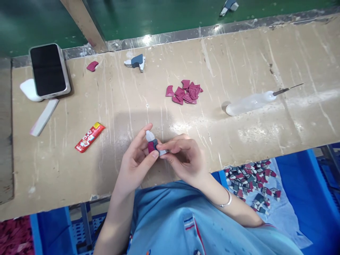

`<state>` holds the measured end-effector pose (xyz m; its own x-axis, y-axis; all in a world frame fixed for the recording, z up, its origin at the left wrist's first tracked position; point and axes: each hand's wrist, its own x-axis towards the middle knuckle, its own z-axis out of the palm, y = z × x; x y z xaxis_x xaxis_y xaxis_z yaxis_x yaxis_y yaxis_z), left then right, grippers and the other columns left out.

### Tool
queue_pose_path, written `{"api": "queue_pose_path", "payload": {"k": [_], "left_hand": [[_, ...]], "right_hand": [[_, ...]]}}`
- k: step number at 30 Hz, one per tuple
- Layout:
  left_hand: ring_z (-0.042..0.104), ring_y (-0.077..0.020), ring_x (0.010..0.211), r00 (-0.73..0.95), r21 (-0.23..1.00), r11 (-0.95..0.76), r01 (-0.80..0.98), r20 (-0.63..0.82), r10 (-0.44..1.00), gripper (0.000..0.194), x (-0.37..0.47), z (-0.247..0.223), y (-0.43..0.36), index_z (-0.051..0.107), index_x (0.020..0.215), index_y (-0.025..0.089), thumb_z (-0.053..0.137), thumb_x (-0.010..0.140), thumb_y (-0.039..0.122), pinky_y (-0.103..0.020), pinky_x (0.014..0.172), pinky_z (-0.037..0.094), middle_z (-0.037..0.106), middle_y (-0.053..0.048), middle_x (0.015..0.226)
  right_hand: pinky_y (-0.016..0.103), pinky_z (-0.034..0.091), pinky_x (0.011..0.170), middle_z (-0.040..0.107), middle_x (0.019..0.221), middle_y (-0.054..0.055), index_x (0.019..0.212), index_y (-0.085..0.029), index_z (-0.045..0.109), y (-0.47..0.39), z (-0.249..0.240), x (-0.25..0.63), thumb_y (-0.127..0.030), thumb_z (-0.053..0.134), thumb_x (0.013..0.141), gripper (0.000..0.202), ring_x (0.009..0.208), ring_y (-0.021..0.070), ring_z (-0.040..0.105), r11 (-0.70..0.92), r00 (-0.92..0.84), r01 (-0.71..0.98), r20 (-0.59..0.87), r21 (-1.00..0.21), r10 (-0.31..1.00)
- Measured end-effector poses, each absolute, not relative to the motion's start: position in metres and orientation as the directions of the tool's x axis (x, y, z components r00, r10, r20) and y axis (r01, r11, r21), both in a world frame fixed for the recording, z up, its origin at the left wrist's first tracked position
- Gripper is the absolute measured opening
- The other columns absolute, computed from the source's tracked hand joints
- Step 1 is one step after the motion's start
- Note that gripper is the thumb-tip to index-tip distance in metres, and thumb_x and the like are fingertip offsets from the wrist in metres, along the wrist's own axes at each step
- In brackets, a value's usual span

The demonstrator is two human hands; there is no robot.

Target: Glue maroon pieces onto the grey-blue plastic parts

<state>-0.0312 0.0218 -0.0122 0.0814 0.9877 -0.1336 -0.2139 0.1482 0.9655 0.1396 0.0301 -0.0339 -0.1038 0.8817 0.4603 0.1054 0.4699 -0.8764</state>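
Near the table's front edge, my left hand (138, 156) is closed on a small piece (151, 145) with white, dark blue and maroon parts. The fingers of my right hand (186, 156) pinch the same piece from its right side. Beyond my hands lies a loose pile of maroon pieces (190, 92). A similar blue-and-white piece (137, 62) rests toward the back, and a single maroon piece (92, 66) lies to its left.
A phone (49, 70) leans at the back left above a white strip (44, 117). A red packet (89, 137) lies left of my hands, a needle-tipped bottle (249, 102) at the right. Below the table, a blue bin (305, 180) holds many assembled pieces.
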Motion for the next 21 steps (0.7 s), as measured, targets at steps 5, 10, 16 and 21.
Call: {"api": "queue_pose_path", "payload": {"k": [5,10,16,21], "left_hand": [[0.079,-0.0156,0.101,0.101,0.972,0.159,-0.170,-0.144,0.985,0.052,-0.0319,-0.0110,0.0206,0.072,0.148,0.041,0.084,0.098,0.033,-0.025,0.094,0.064,0.085,-0.003,0.110],[0.078,-0.0156,0.103,0.135,0.955,0.220,-0.198,-0.195,0.971,0.055,-0.0366,-0.0116,0.0197,0.070,0.150,0.043,0.084,0.098,0.034,-0.025,0.098,0.063,0.084,-0.003,0.113],[0.076,-0.0126,0.101,0.146,0.946,0.179,-0.270,-0.144,0.979,0.055,-0.0344,-0.0178,0.0217,0.071,0.147,0.046,0.086,0.096,0.032,-0.021,0.097,0.060,0.086,-0.001,0.116],[0.078,-0.0141,0.095,0.120,0.952,0.156,-0.262,-0.128,0.984,0.059,-0.0347,-0.0167,0.0224,0.071,0.149,0.038,0.088,0.093,0.031,-0.023,0.091,0.063,0.086,-0.004,0.111]], "right_hand": [[0.034,0.067,0.077,0.085,0.099,0.000,0.106,-0.031,0.059,0.0295,-0.0346,0.1409,-0.011,0.075,0.101,0.027,0.091,0.0193,0.078,0.443,-0.085,0.091,0.436,-0.892,0.896],[0.031,0.068,0.075,0.085,0.100,0.001,0.104,-0.031,0.055,0.0298,-0.0328,0.1435,-0.012,0.077,0.100,0.029,0.095,0.0186,0.080,0.440,-0.106,0.080,0.431,-0.895,0.896],[0.034,0.068,0.077,0.085,0.098,0.000,0.103,-0.031,0.055,0.0320,-0.0306,0.1439,-0.011,0.076,0.100,0.029,0.090,0.0190,0.079,0.472,-0.130,0.088,0.460,-0.877,0.878],[0.036,0.069,0.079,0.085,0.097,-0.001,0.104,-0.031,0.056,0.0312,-0.0327,0.1434,-0.011,0.076,0.100,0.029,0.092,0.0200,0.080,0.465,-0.128,0.038,0.457,-0.885,0.880]]}}
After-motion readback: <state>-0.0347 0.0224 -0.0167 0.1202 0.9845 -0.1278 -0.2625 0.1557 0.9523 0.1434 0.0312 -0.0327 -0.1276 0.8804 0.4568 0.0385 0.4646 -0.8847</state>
